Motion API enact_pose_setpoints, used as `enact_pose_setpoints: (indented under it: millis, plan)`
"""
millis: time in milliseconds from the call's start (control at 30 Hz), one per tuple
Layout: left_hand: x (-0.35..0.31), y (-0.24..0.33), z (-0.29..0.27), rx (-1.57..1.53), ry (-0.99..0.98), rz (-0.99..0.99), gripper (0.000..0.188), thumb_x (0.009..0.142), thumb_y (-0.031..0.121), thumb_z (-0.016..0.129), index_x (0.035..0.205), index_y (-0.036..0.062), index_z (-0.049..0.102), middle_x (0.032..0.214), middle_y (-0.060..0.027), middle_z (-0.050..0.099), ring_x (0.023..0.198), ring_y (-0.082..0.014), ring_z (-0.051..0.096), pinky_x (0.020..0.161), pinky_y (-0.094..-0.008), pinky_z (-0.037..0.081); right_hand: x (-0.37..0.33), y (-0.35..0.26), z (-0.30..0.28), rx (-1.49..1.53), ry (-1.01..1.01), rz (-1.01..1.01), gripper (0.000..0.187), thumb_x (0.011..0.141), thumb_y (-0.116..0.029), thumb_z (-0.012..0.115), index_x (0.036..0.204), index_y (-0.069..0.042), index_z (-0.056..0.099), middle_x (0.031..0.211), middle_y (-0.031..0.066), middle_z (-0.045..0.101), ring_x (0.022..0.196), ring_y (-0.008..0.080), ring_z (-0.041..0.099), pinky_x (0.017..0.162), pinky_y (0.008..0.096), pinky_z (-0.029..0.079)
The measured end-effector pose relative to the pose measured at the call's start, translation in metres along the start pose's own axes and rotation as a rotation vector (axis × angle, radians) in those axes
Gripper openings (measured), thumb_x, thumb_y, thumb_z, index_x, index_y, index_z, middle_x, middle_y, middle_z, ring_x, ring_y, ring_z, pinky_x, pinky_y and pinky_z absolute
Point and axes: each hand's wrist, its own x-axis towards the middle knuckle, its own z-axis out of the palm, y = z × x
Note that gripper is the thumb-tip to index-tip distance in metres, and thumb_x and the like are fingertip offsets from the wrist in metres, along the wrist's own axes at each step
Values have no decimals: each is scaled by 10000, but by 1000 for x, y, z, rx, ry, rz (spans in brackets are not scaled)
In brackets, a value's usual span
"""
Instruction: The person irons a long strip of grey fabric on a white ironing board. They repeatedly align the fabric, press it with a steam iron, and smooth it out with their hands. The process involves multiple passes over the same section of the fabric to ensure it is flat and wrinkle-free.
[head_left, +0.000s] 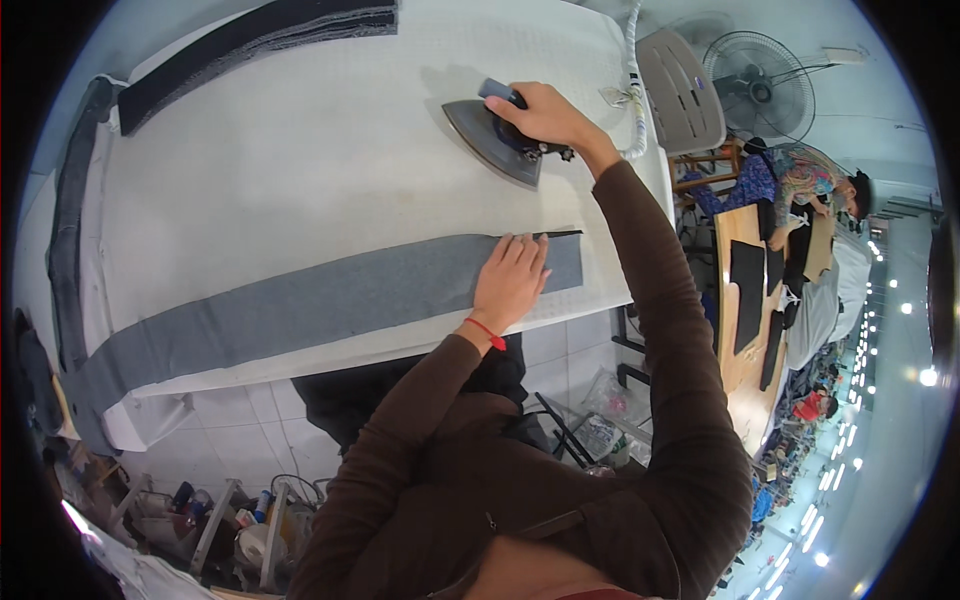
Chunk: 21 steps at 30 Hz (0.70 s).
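Note:
My right hand [548, 115] is wrapped round the handle of a clothes iron [492, 142] at the upper middle. The iron looks tilted, with part of its metal soleplate showing, away from the grey cloth. A long grey fabric strip [330, 292] runs along the near side of the white-covered table and hangs over its left end. My left hand [512, 277], with a red cord at the wrist, lies flat on the strip near its right end, fingers stretched out. A narrow dark edge shows at that end, beyond my fingertips.
A stack of dark fabric strips [260, 50] lies at the table's far left. A pale cord [632, 80] hangs at the right edge, near a grey plastic chair [680, 92] and a fan [757, 85]. Another person [810, 185] works at a wooden table [738, 300] with dark cut pieces.

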Motion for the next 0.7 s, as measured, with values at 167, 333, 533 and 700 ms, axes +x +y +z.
enact_pose_setpoints:
  millis: [167,333,533,700]
  plan:
    - [1,2,-2,-5,-2,5,607,1084,372,719,1552,-14,692,1388,-170,713,1336,-309,637,1292,-470,469,-77,32,-6,-135,-114,99,598,1120,-530,742,1108,64,811,886,261,783,775,367,730,769,476,564]
    - [-1,3,3,-17,-22,3,563,1113,358,717,1563,20,694,1436,-201,706,1327,-367,643,1267,-505,498,-123,58,-7,-41,-66,177,586,1121,-519,738,1119,62,816,894,270,788,779,376,738,768,476,568]
    - [1,4,6,-20,-18,0,533,1115,343,719,1548,32,710,1435,-205,709,1319,-366,646,1259,-511,504,-139,64,-21,-108,-151,188,622,1110,-550,731,1087,66,815,894,299,785,817,449,764,777,506,584]
    - [2,5,10,-45,17,2,476,1103,301,739,1489,23,742,1431,-204,717,1318,-378,653,1250,-516,515,-160,55,-5,-121,-112,225,652,1090,-591,732,1083,56,817,910,324,796,887,520,797,807,558,612]
